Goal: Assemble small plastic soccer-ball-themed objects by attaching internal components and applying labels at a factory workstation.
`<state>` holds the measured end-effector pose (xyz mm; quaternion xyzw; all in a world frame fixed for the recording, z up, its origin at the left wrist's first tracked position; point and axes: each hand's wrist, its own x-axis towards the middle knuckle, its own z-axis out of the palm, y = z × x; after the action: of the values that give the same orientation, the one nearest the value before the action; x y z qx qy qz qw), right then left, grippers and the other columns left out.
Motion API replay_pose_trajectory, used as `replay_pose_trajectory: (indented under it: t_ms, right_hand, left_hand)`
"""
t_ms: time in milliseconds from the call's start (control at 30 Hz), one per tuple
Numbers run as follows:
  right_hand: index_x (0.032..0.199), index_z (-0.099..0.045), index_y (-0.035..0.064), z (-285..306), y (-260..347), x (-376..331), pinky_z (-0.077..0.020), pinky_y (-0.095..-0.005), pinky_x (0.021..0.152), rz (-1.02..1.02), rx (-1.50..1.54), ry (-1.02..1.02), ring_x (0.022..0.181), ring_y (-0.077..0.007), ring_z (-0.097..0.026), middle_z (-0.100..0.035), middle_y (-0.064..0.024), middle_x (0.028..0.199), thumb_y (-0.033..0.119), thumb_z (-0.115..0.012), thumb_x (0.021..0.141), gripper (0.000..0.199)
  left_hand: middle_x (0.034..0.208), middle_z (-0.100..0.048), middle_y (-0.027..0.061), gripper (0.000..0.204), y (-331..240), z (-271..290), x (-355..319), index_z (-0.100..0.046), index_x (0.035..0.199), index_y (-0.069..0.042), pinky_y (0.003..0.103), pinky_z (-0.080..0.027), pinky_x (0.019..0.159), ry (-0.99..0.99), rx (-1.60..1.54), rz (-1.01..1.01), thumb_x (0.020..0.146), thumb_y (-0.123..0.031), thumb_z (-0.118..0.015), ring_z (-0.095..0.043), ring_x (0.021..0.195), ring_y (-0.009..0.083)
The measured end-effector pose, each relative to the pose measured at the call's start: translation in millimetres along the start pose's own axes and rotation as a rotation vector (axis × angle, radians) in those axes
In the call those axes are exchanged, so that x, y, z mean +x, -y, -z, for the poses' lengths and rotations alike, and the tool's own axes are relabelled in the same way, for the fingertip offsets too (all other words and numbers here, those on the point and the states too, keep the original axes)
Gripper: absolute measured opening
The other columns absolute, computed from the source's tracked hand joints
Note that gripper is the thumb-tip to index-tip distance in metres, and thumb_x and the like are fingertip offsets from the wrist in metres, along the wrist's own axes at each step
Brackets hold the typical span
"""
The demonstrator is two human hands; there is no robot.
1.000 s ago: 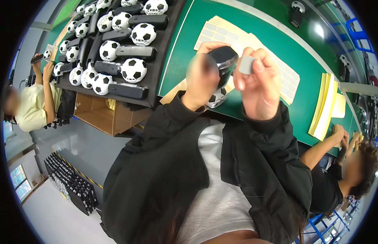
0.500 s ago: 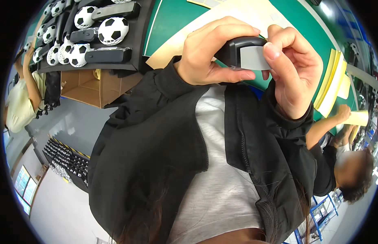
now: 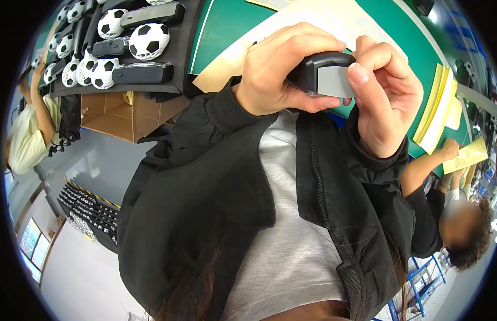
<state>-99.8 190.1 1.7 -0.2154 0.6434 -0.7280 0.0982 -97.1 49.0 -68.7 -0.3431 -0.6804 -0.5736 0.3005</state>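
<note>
"What's in your grip?"
"My left hand [image 3: 278, 69] is clamped around a rounded black plastic device [image 3: 302, 76], before my chest. My right hand's [image 3: 388, 93] thumb covers the flat grey patch's [image 3: 334, 81] right edge; whether fingers pinch behind, I can't tell."
"Open room?"
"Green tabletop [image 3: 221, 33], between cream paper [image 3: 231, 70] and black football tray [image 3: 179, 52]."

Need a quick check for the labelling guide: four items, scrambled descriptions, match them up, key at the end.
Things:
1. Held device
2. Grey piece
3. Cardboard box
4. Football-patterned balls

Descriptions:
A. Brown, inside showing
B. White with dark patches, on the black tray
C. At the device's end, right hand touching it
D. Black, gripped by the left hand

Pairs: 1-D, 2-C, 3-A, 4-B
</note>
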Motion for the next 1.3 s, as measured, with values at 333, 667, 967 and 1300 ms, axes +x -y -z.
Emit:
replay_pose_trajectory:
  t_ms: [333,667,967,1300]
  right_hand:
    - [0.067,-0.048,0.0040,0,0,2,-0.0229,-0.0187,0.056,0.000,0.016,-0.006,0.061,-0.0108,-0.030,-0.037,-0.0012,0.064,-0.001,-0.049,0.070,0.006]
    - [0.067,-0.048,0.0037,-1,1,1,-0.0243,-0.0177,0.055,0.007,-0.005,-0.011,0.061,-0.0104,-0.032,-0.039,-0.0018,0.063,-0.003,-0.052,0.069,0.008]
    - [0.067,-0.048,0.0034,-2,1,-1,-0.0255,-0.0167,0.054,0.017,-0.024,-0.021,0.061,-0.0099,-0.033,-0.040,-0.0024,0.063,-0.004,-0.054,0.068,0.009]
    - [0.071,-0.049,0.0031,5,-1,-9,-0.0311,-0.0162,0.052,0.132,-0.368,-0.042,0.059,-0.0099,-0.036,-0.042,-0.0036,0.066,-0.004,-0.060,0.068,0.014]
  left_hand:
    - [0.082,-0.059,0.0072,0.051,-1,-12,4,-0.056,0.093,-0.003,0.025,-0.045,0.059,-0.207,-0.064,0.057,0.050,-0.018,-0.078,-0.056,0.067,0.0188]
    - [0.081,-0.059,0.0069,0.051,-1,-12,5,-0.056,0.092,-0.003,0.025,-0.045,0.058,-0.212,-0.049,0.050,0.049,-0.018,-0.079,-0.055,0.066,0.0186]
    - [0.093,-0.056,0.0210,0.054,1,-2,0,-0.046,0.102,0.005,0.030,-0.047,0.067,-0.007,-0.002,0.009,0.067,-0.027,-0.071,-0.056,0.079,0.0252]
    - [0.091,-0.055,0.0216,0.044,-12,-11,-4,-0.043,0.100,0.004,0.030,-0.047,0.064,-0.112,-0.052,0.184,0.076,-0.030,-0.058,-0.055,0.076,0.0255]
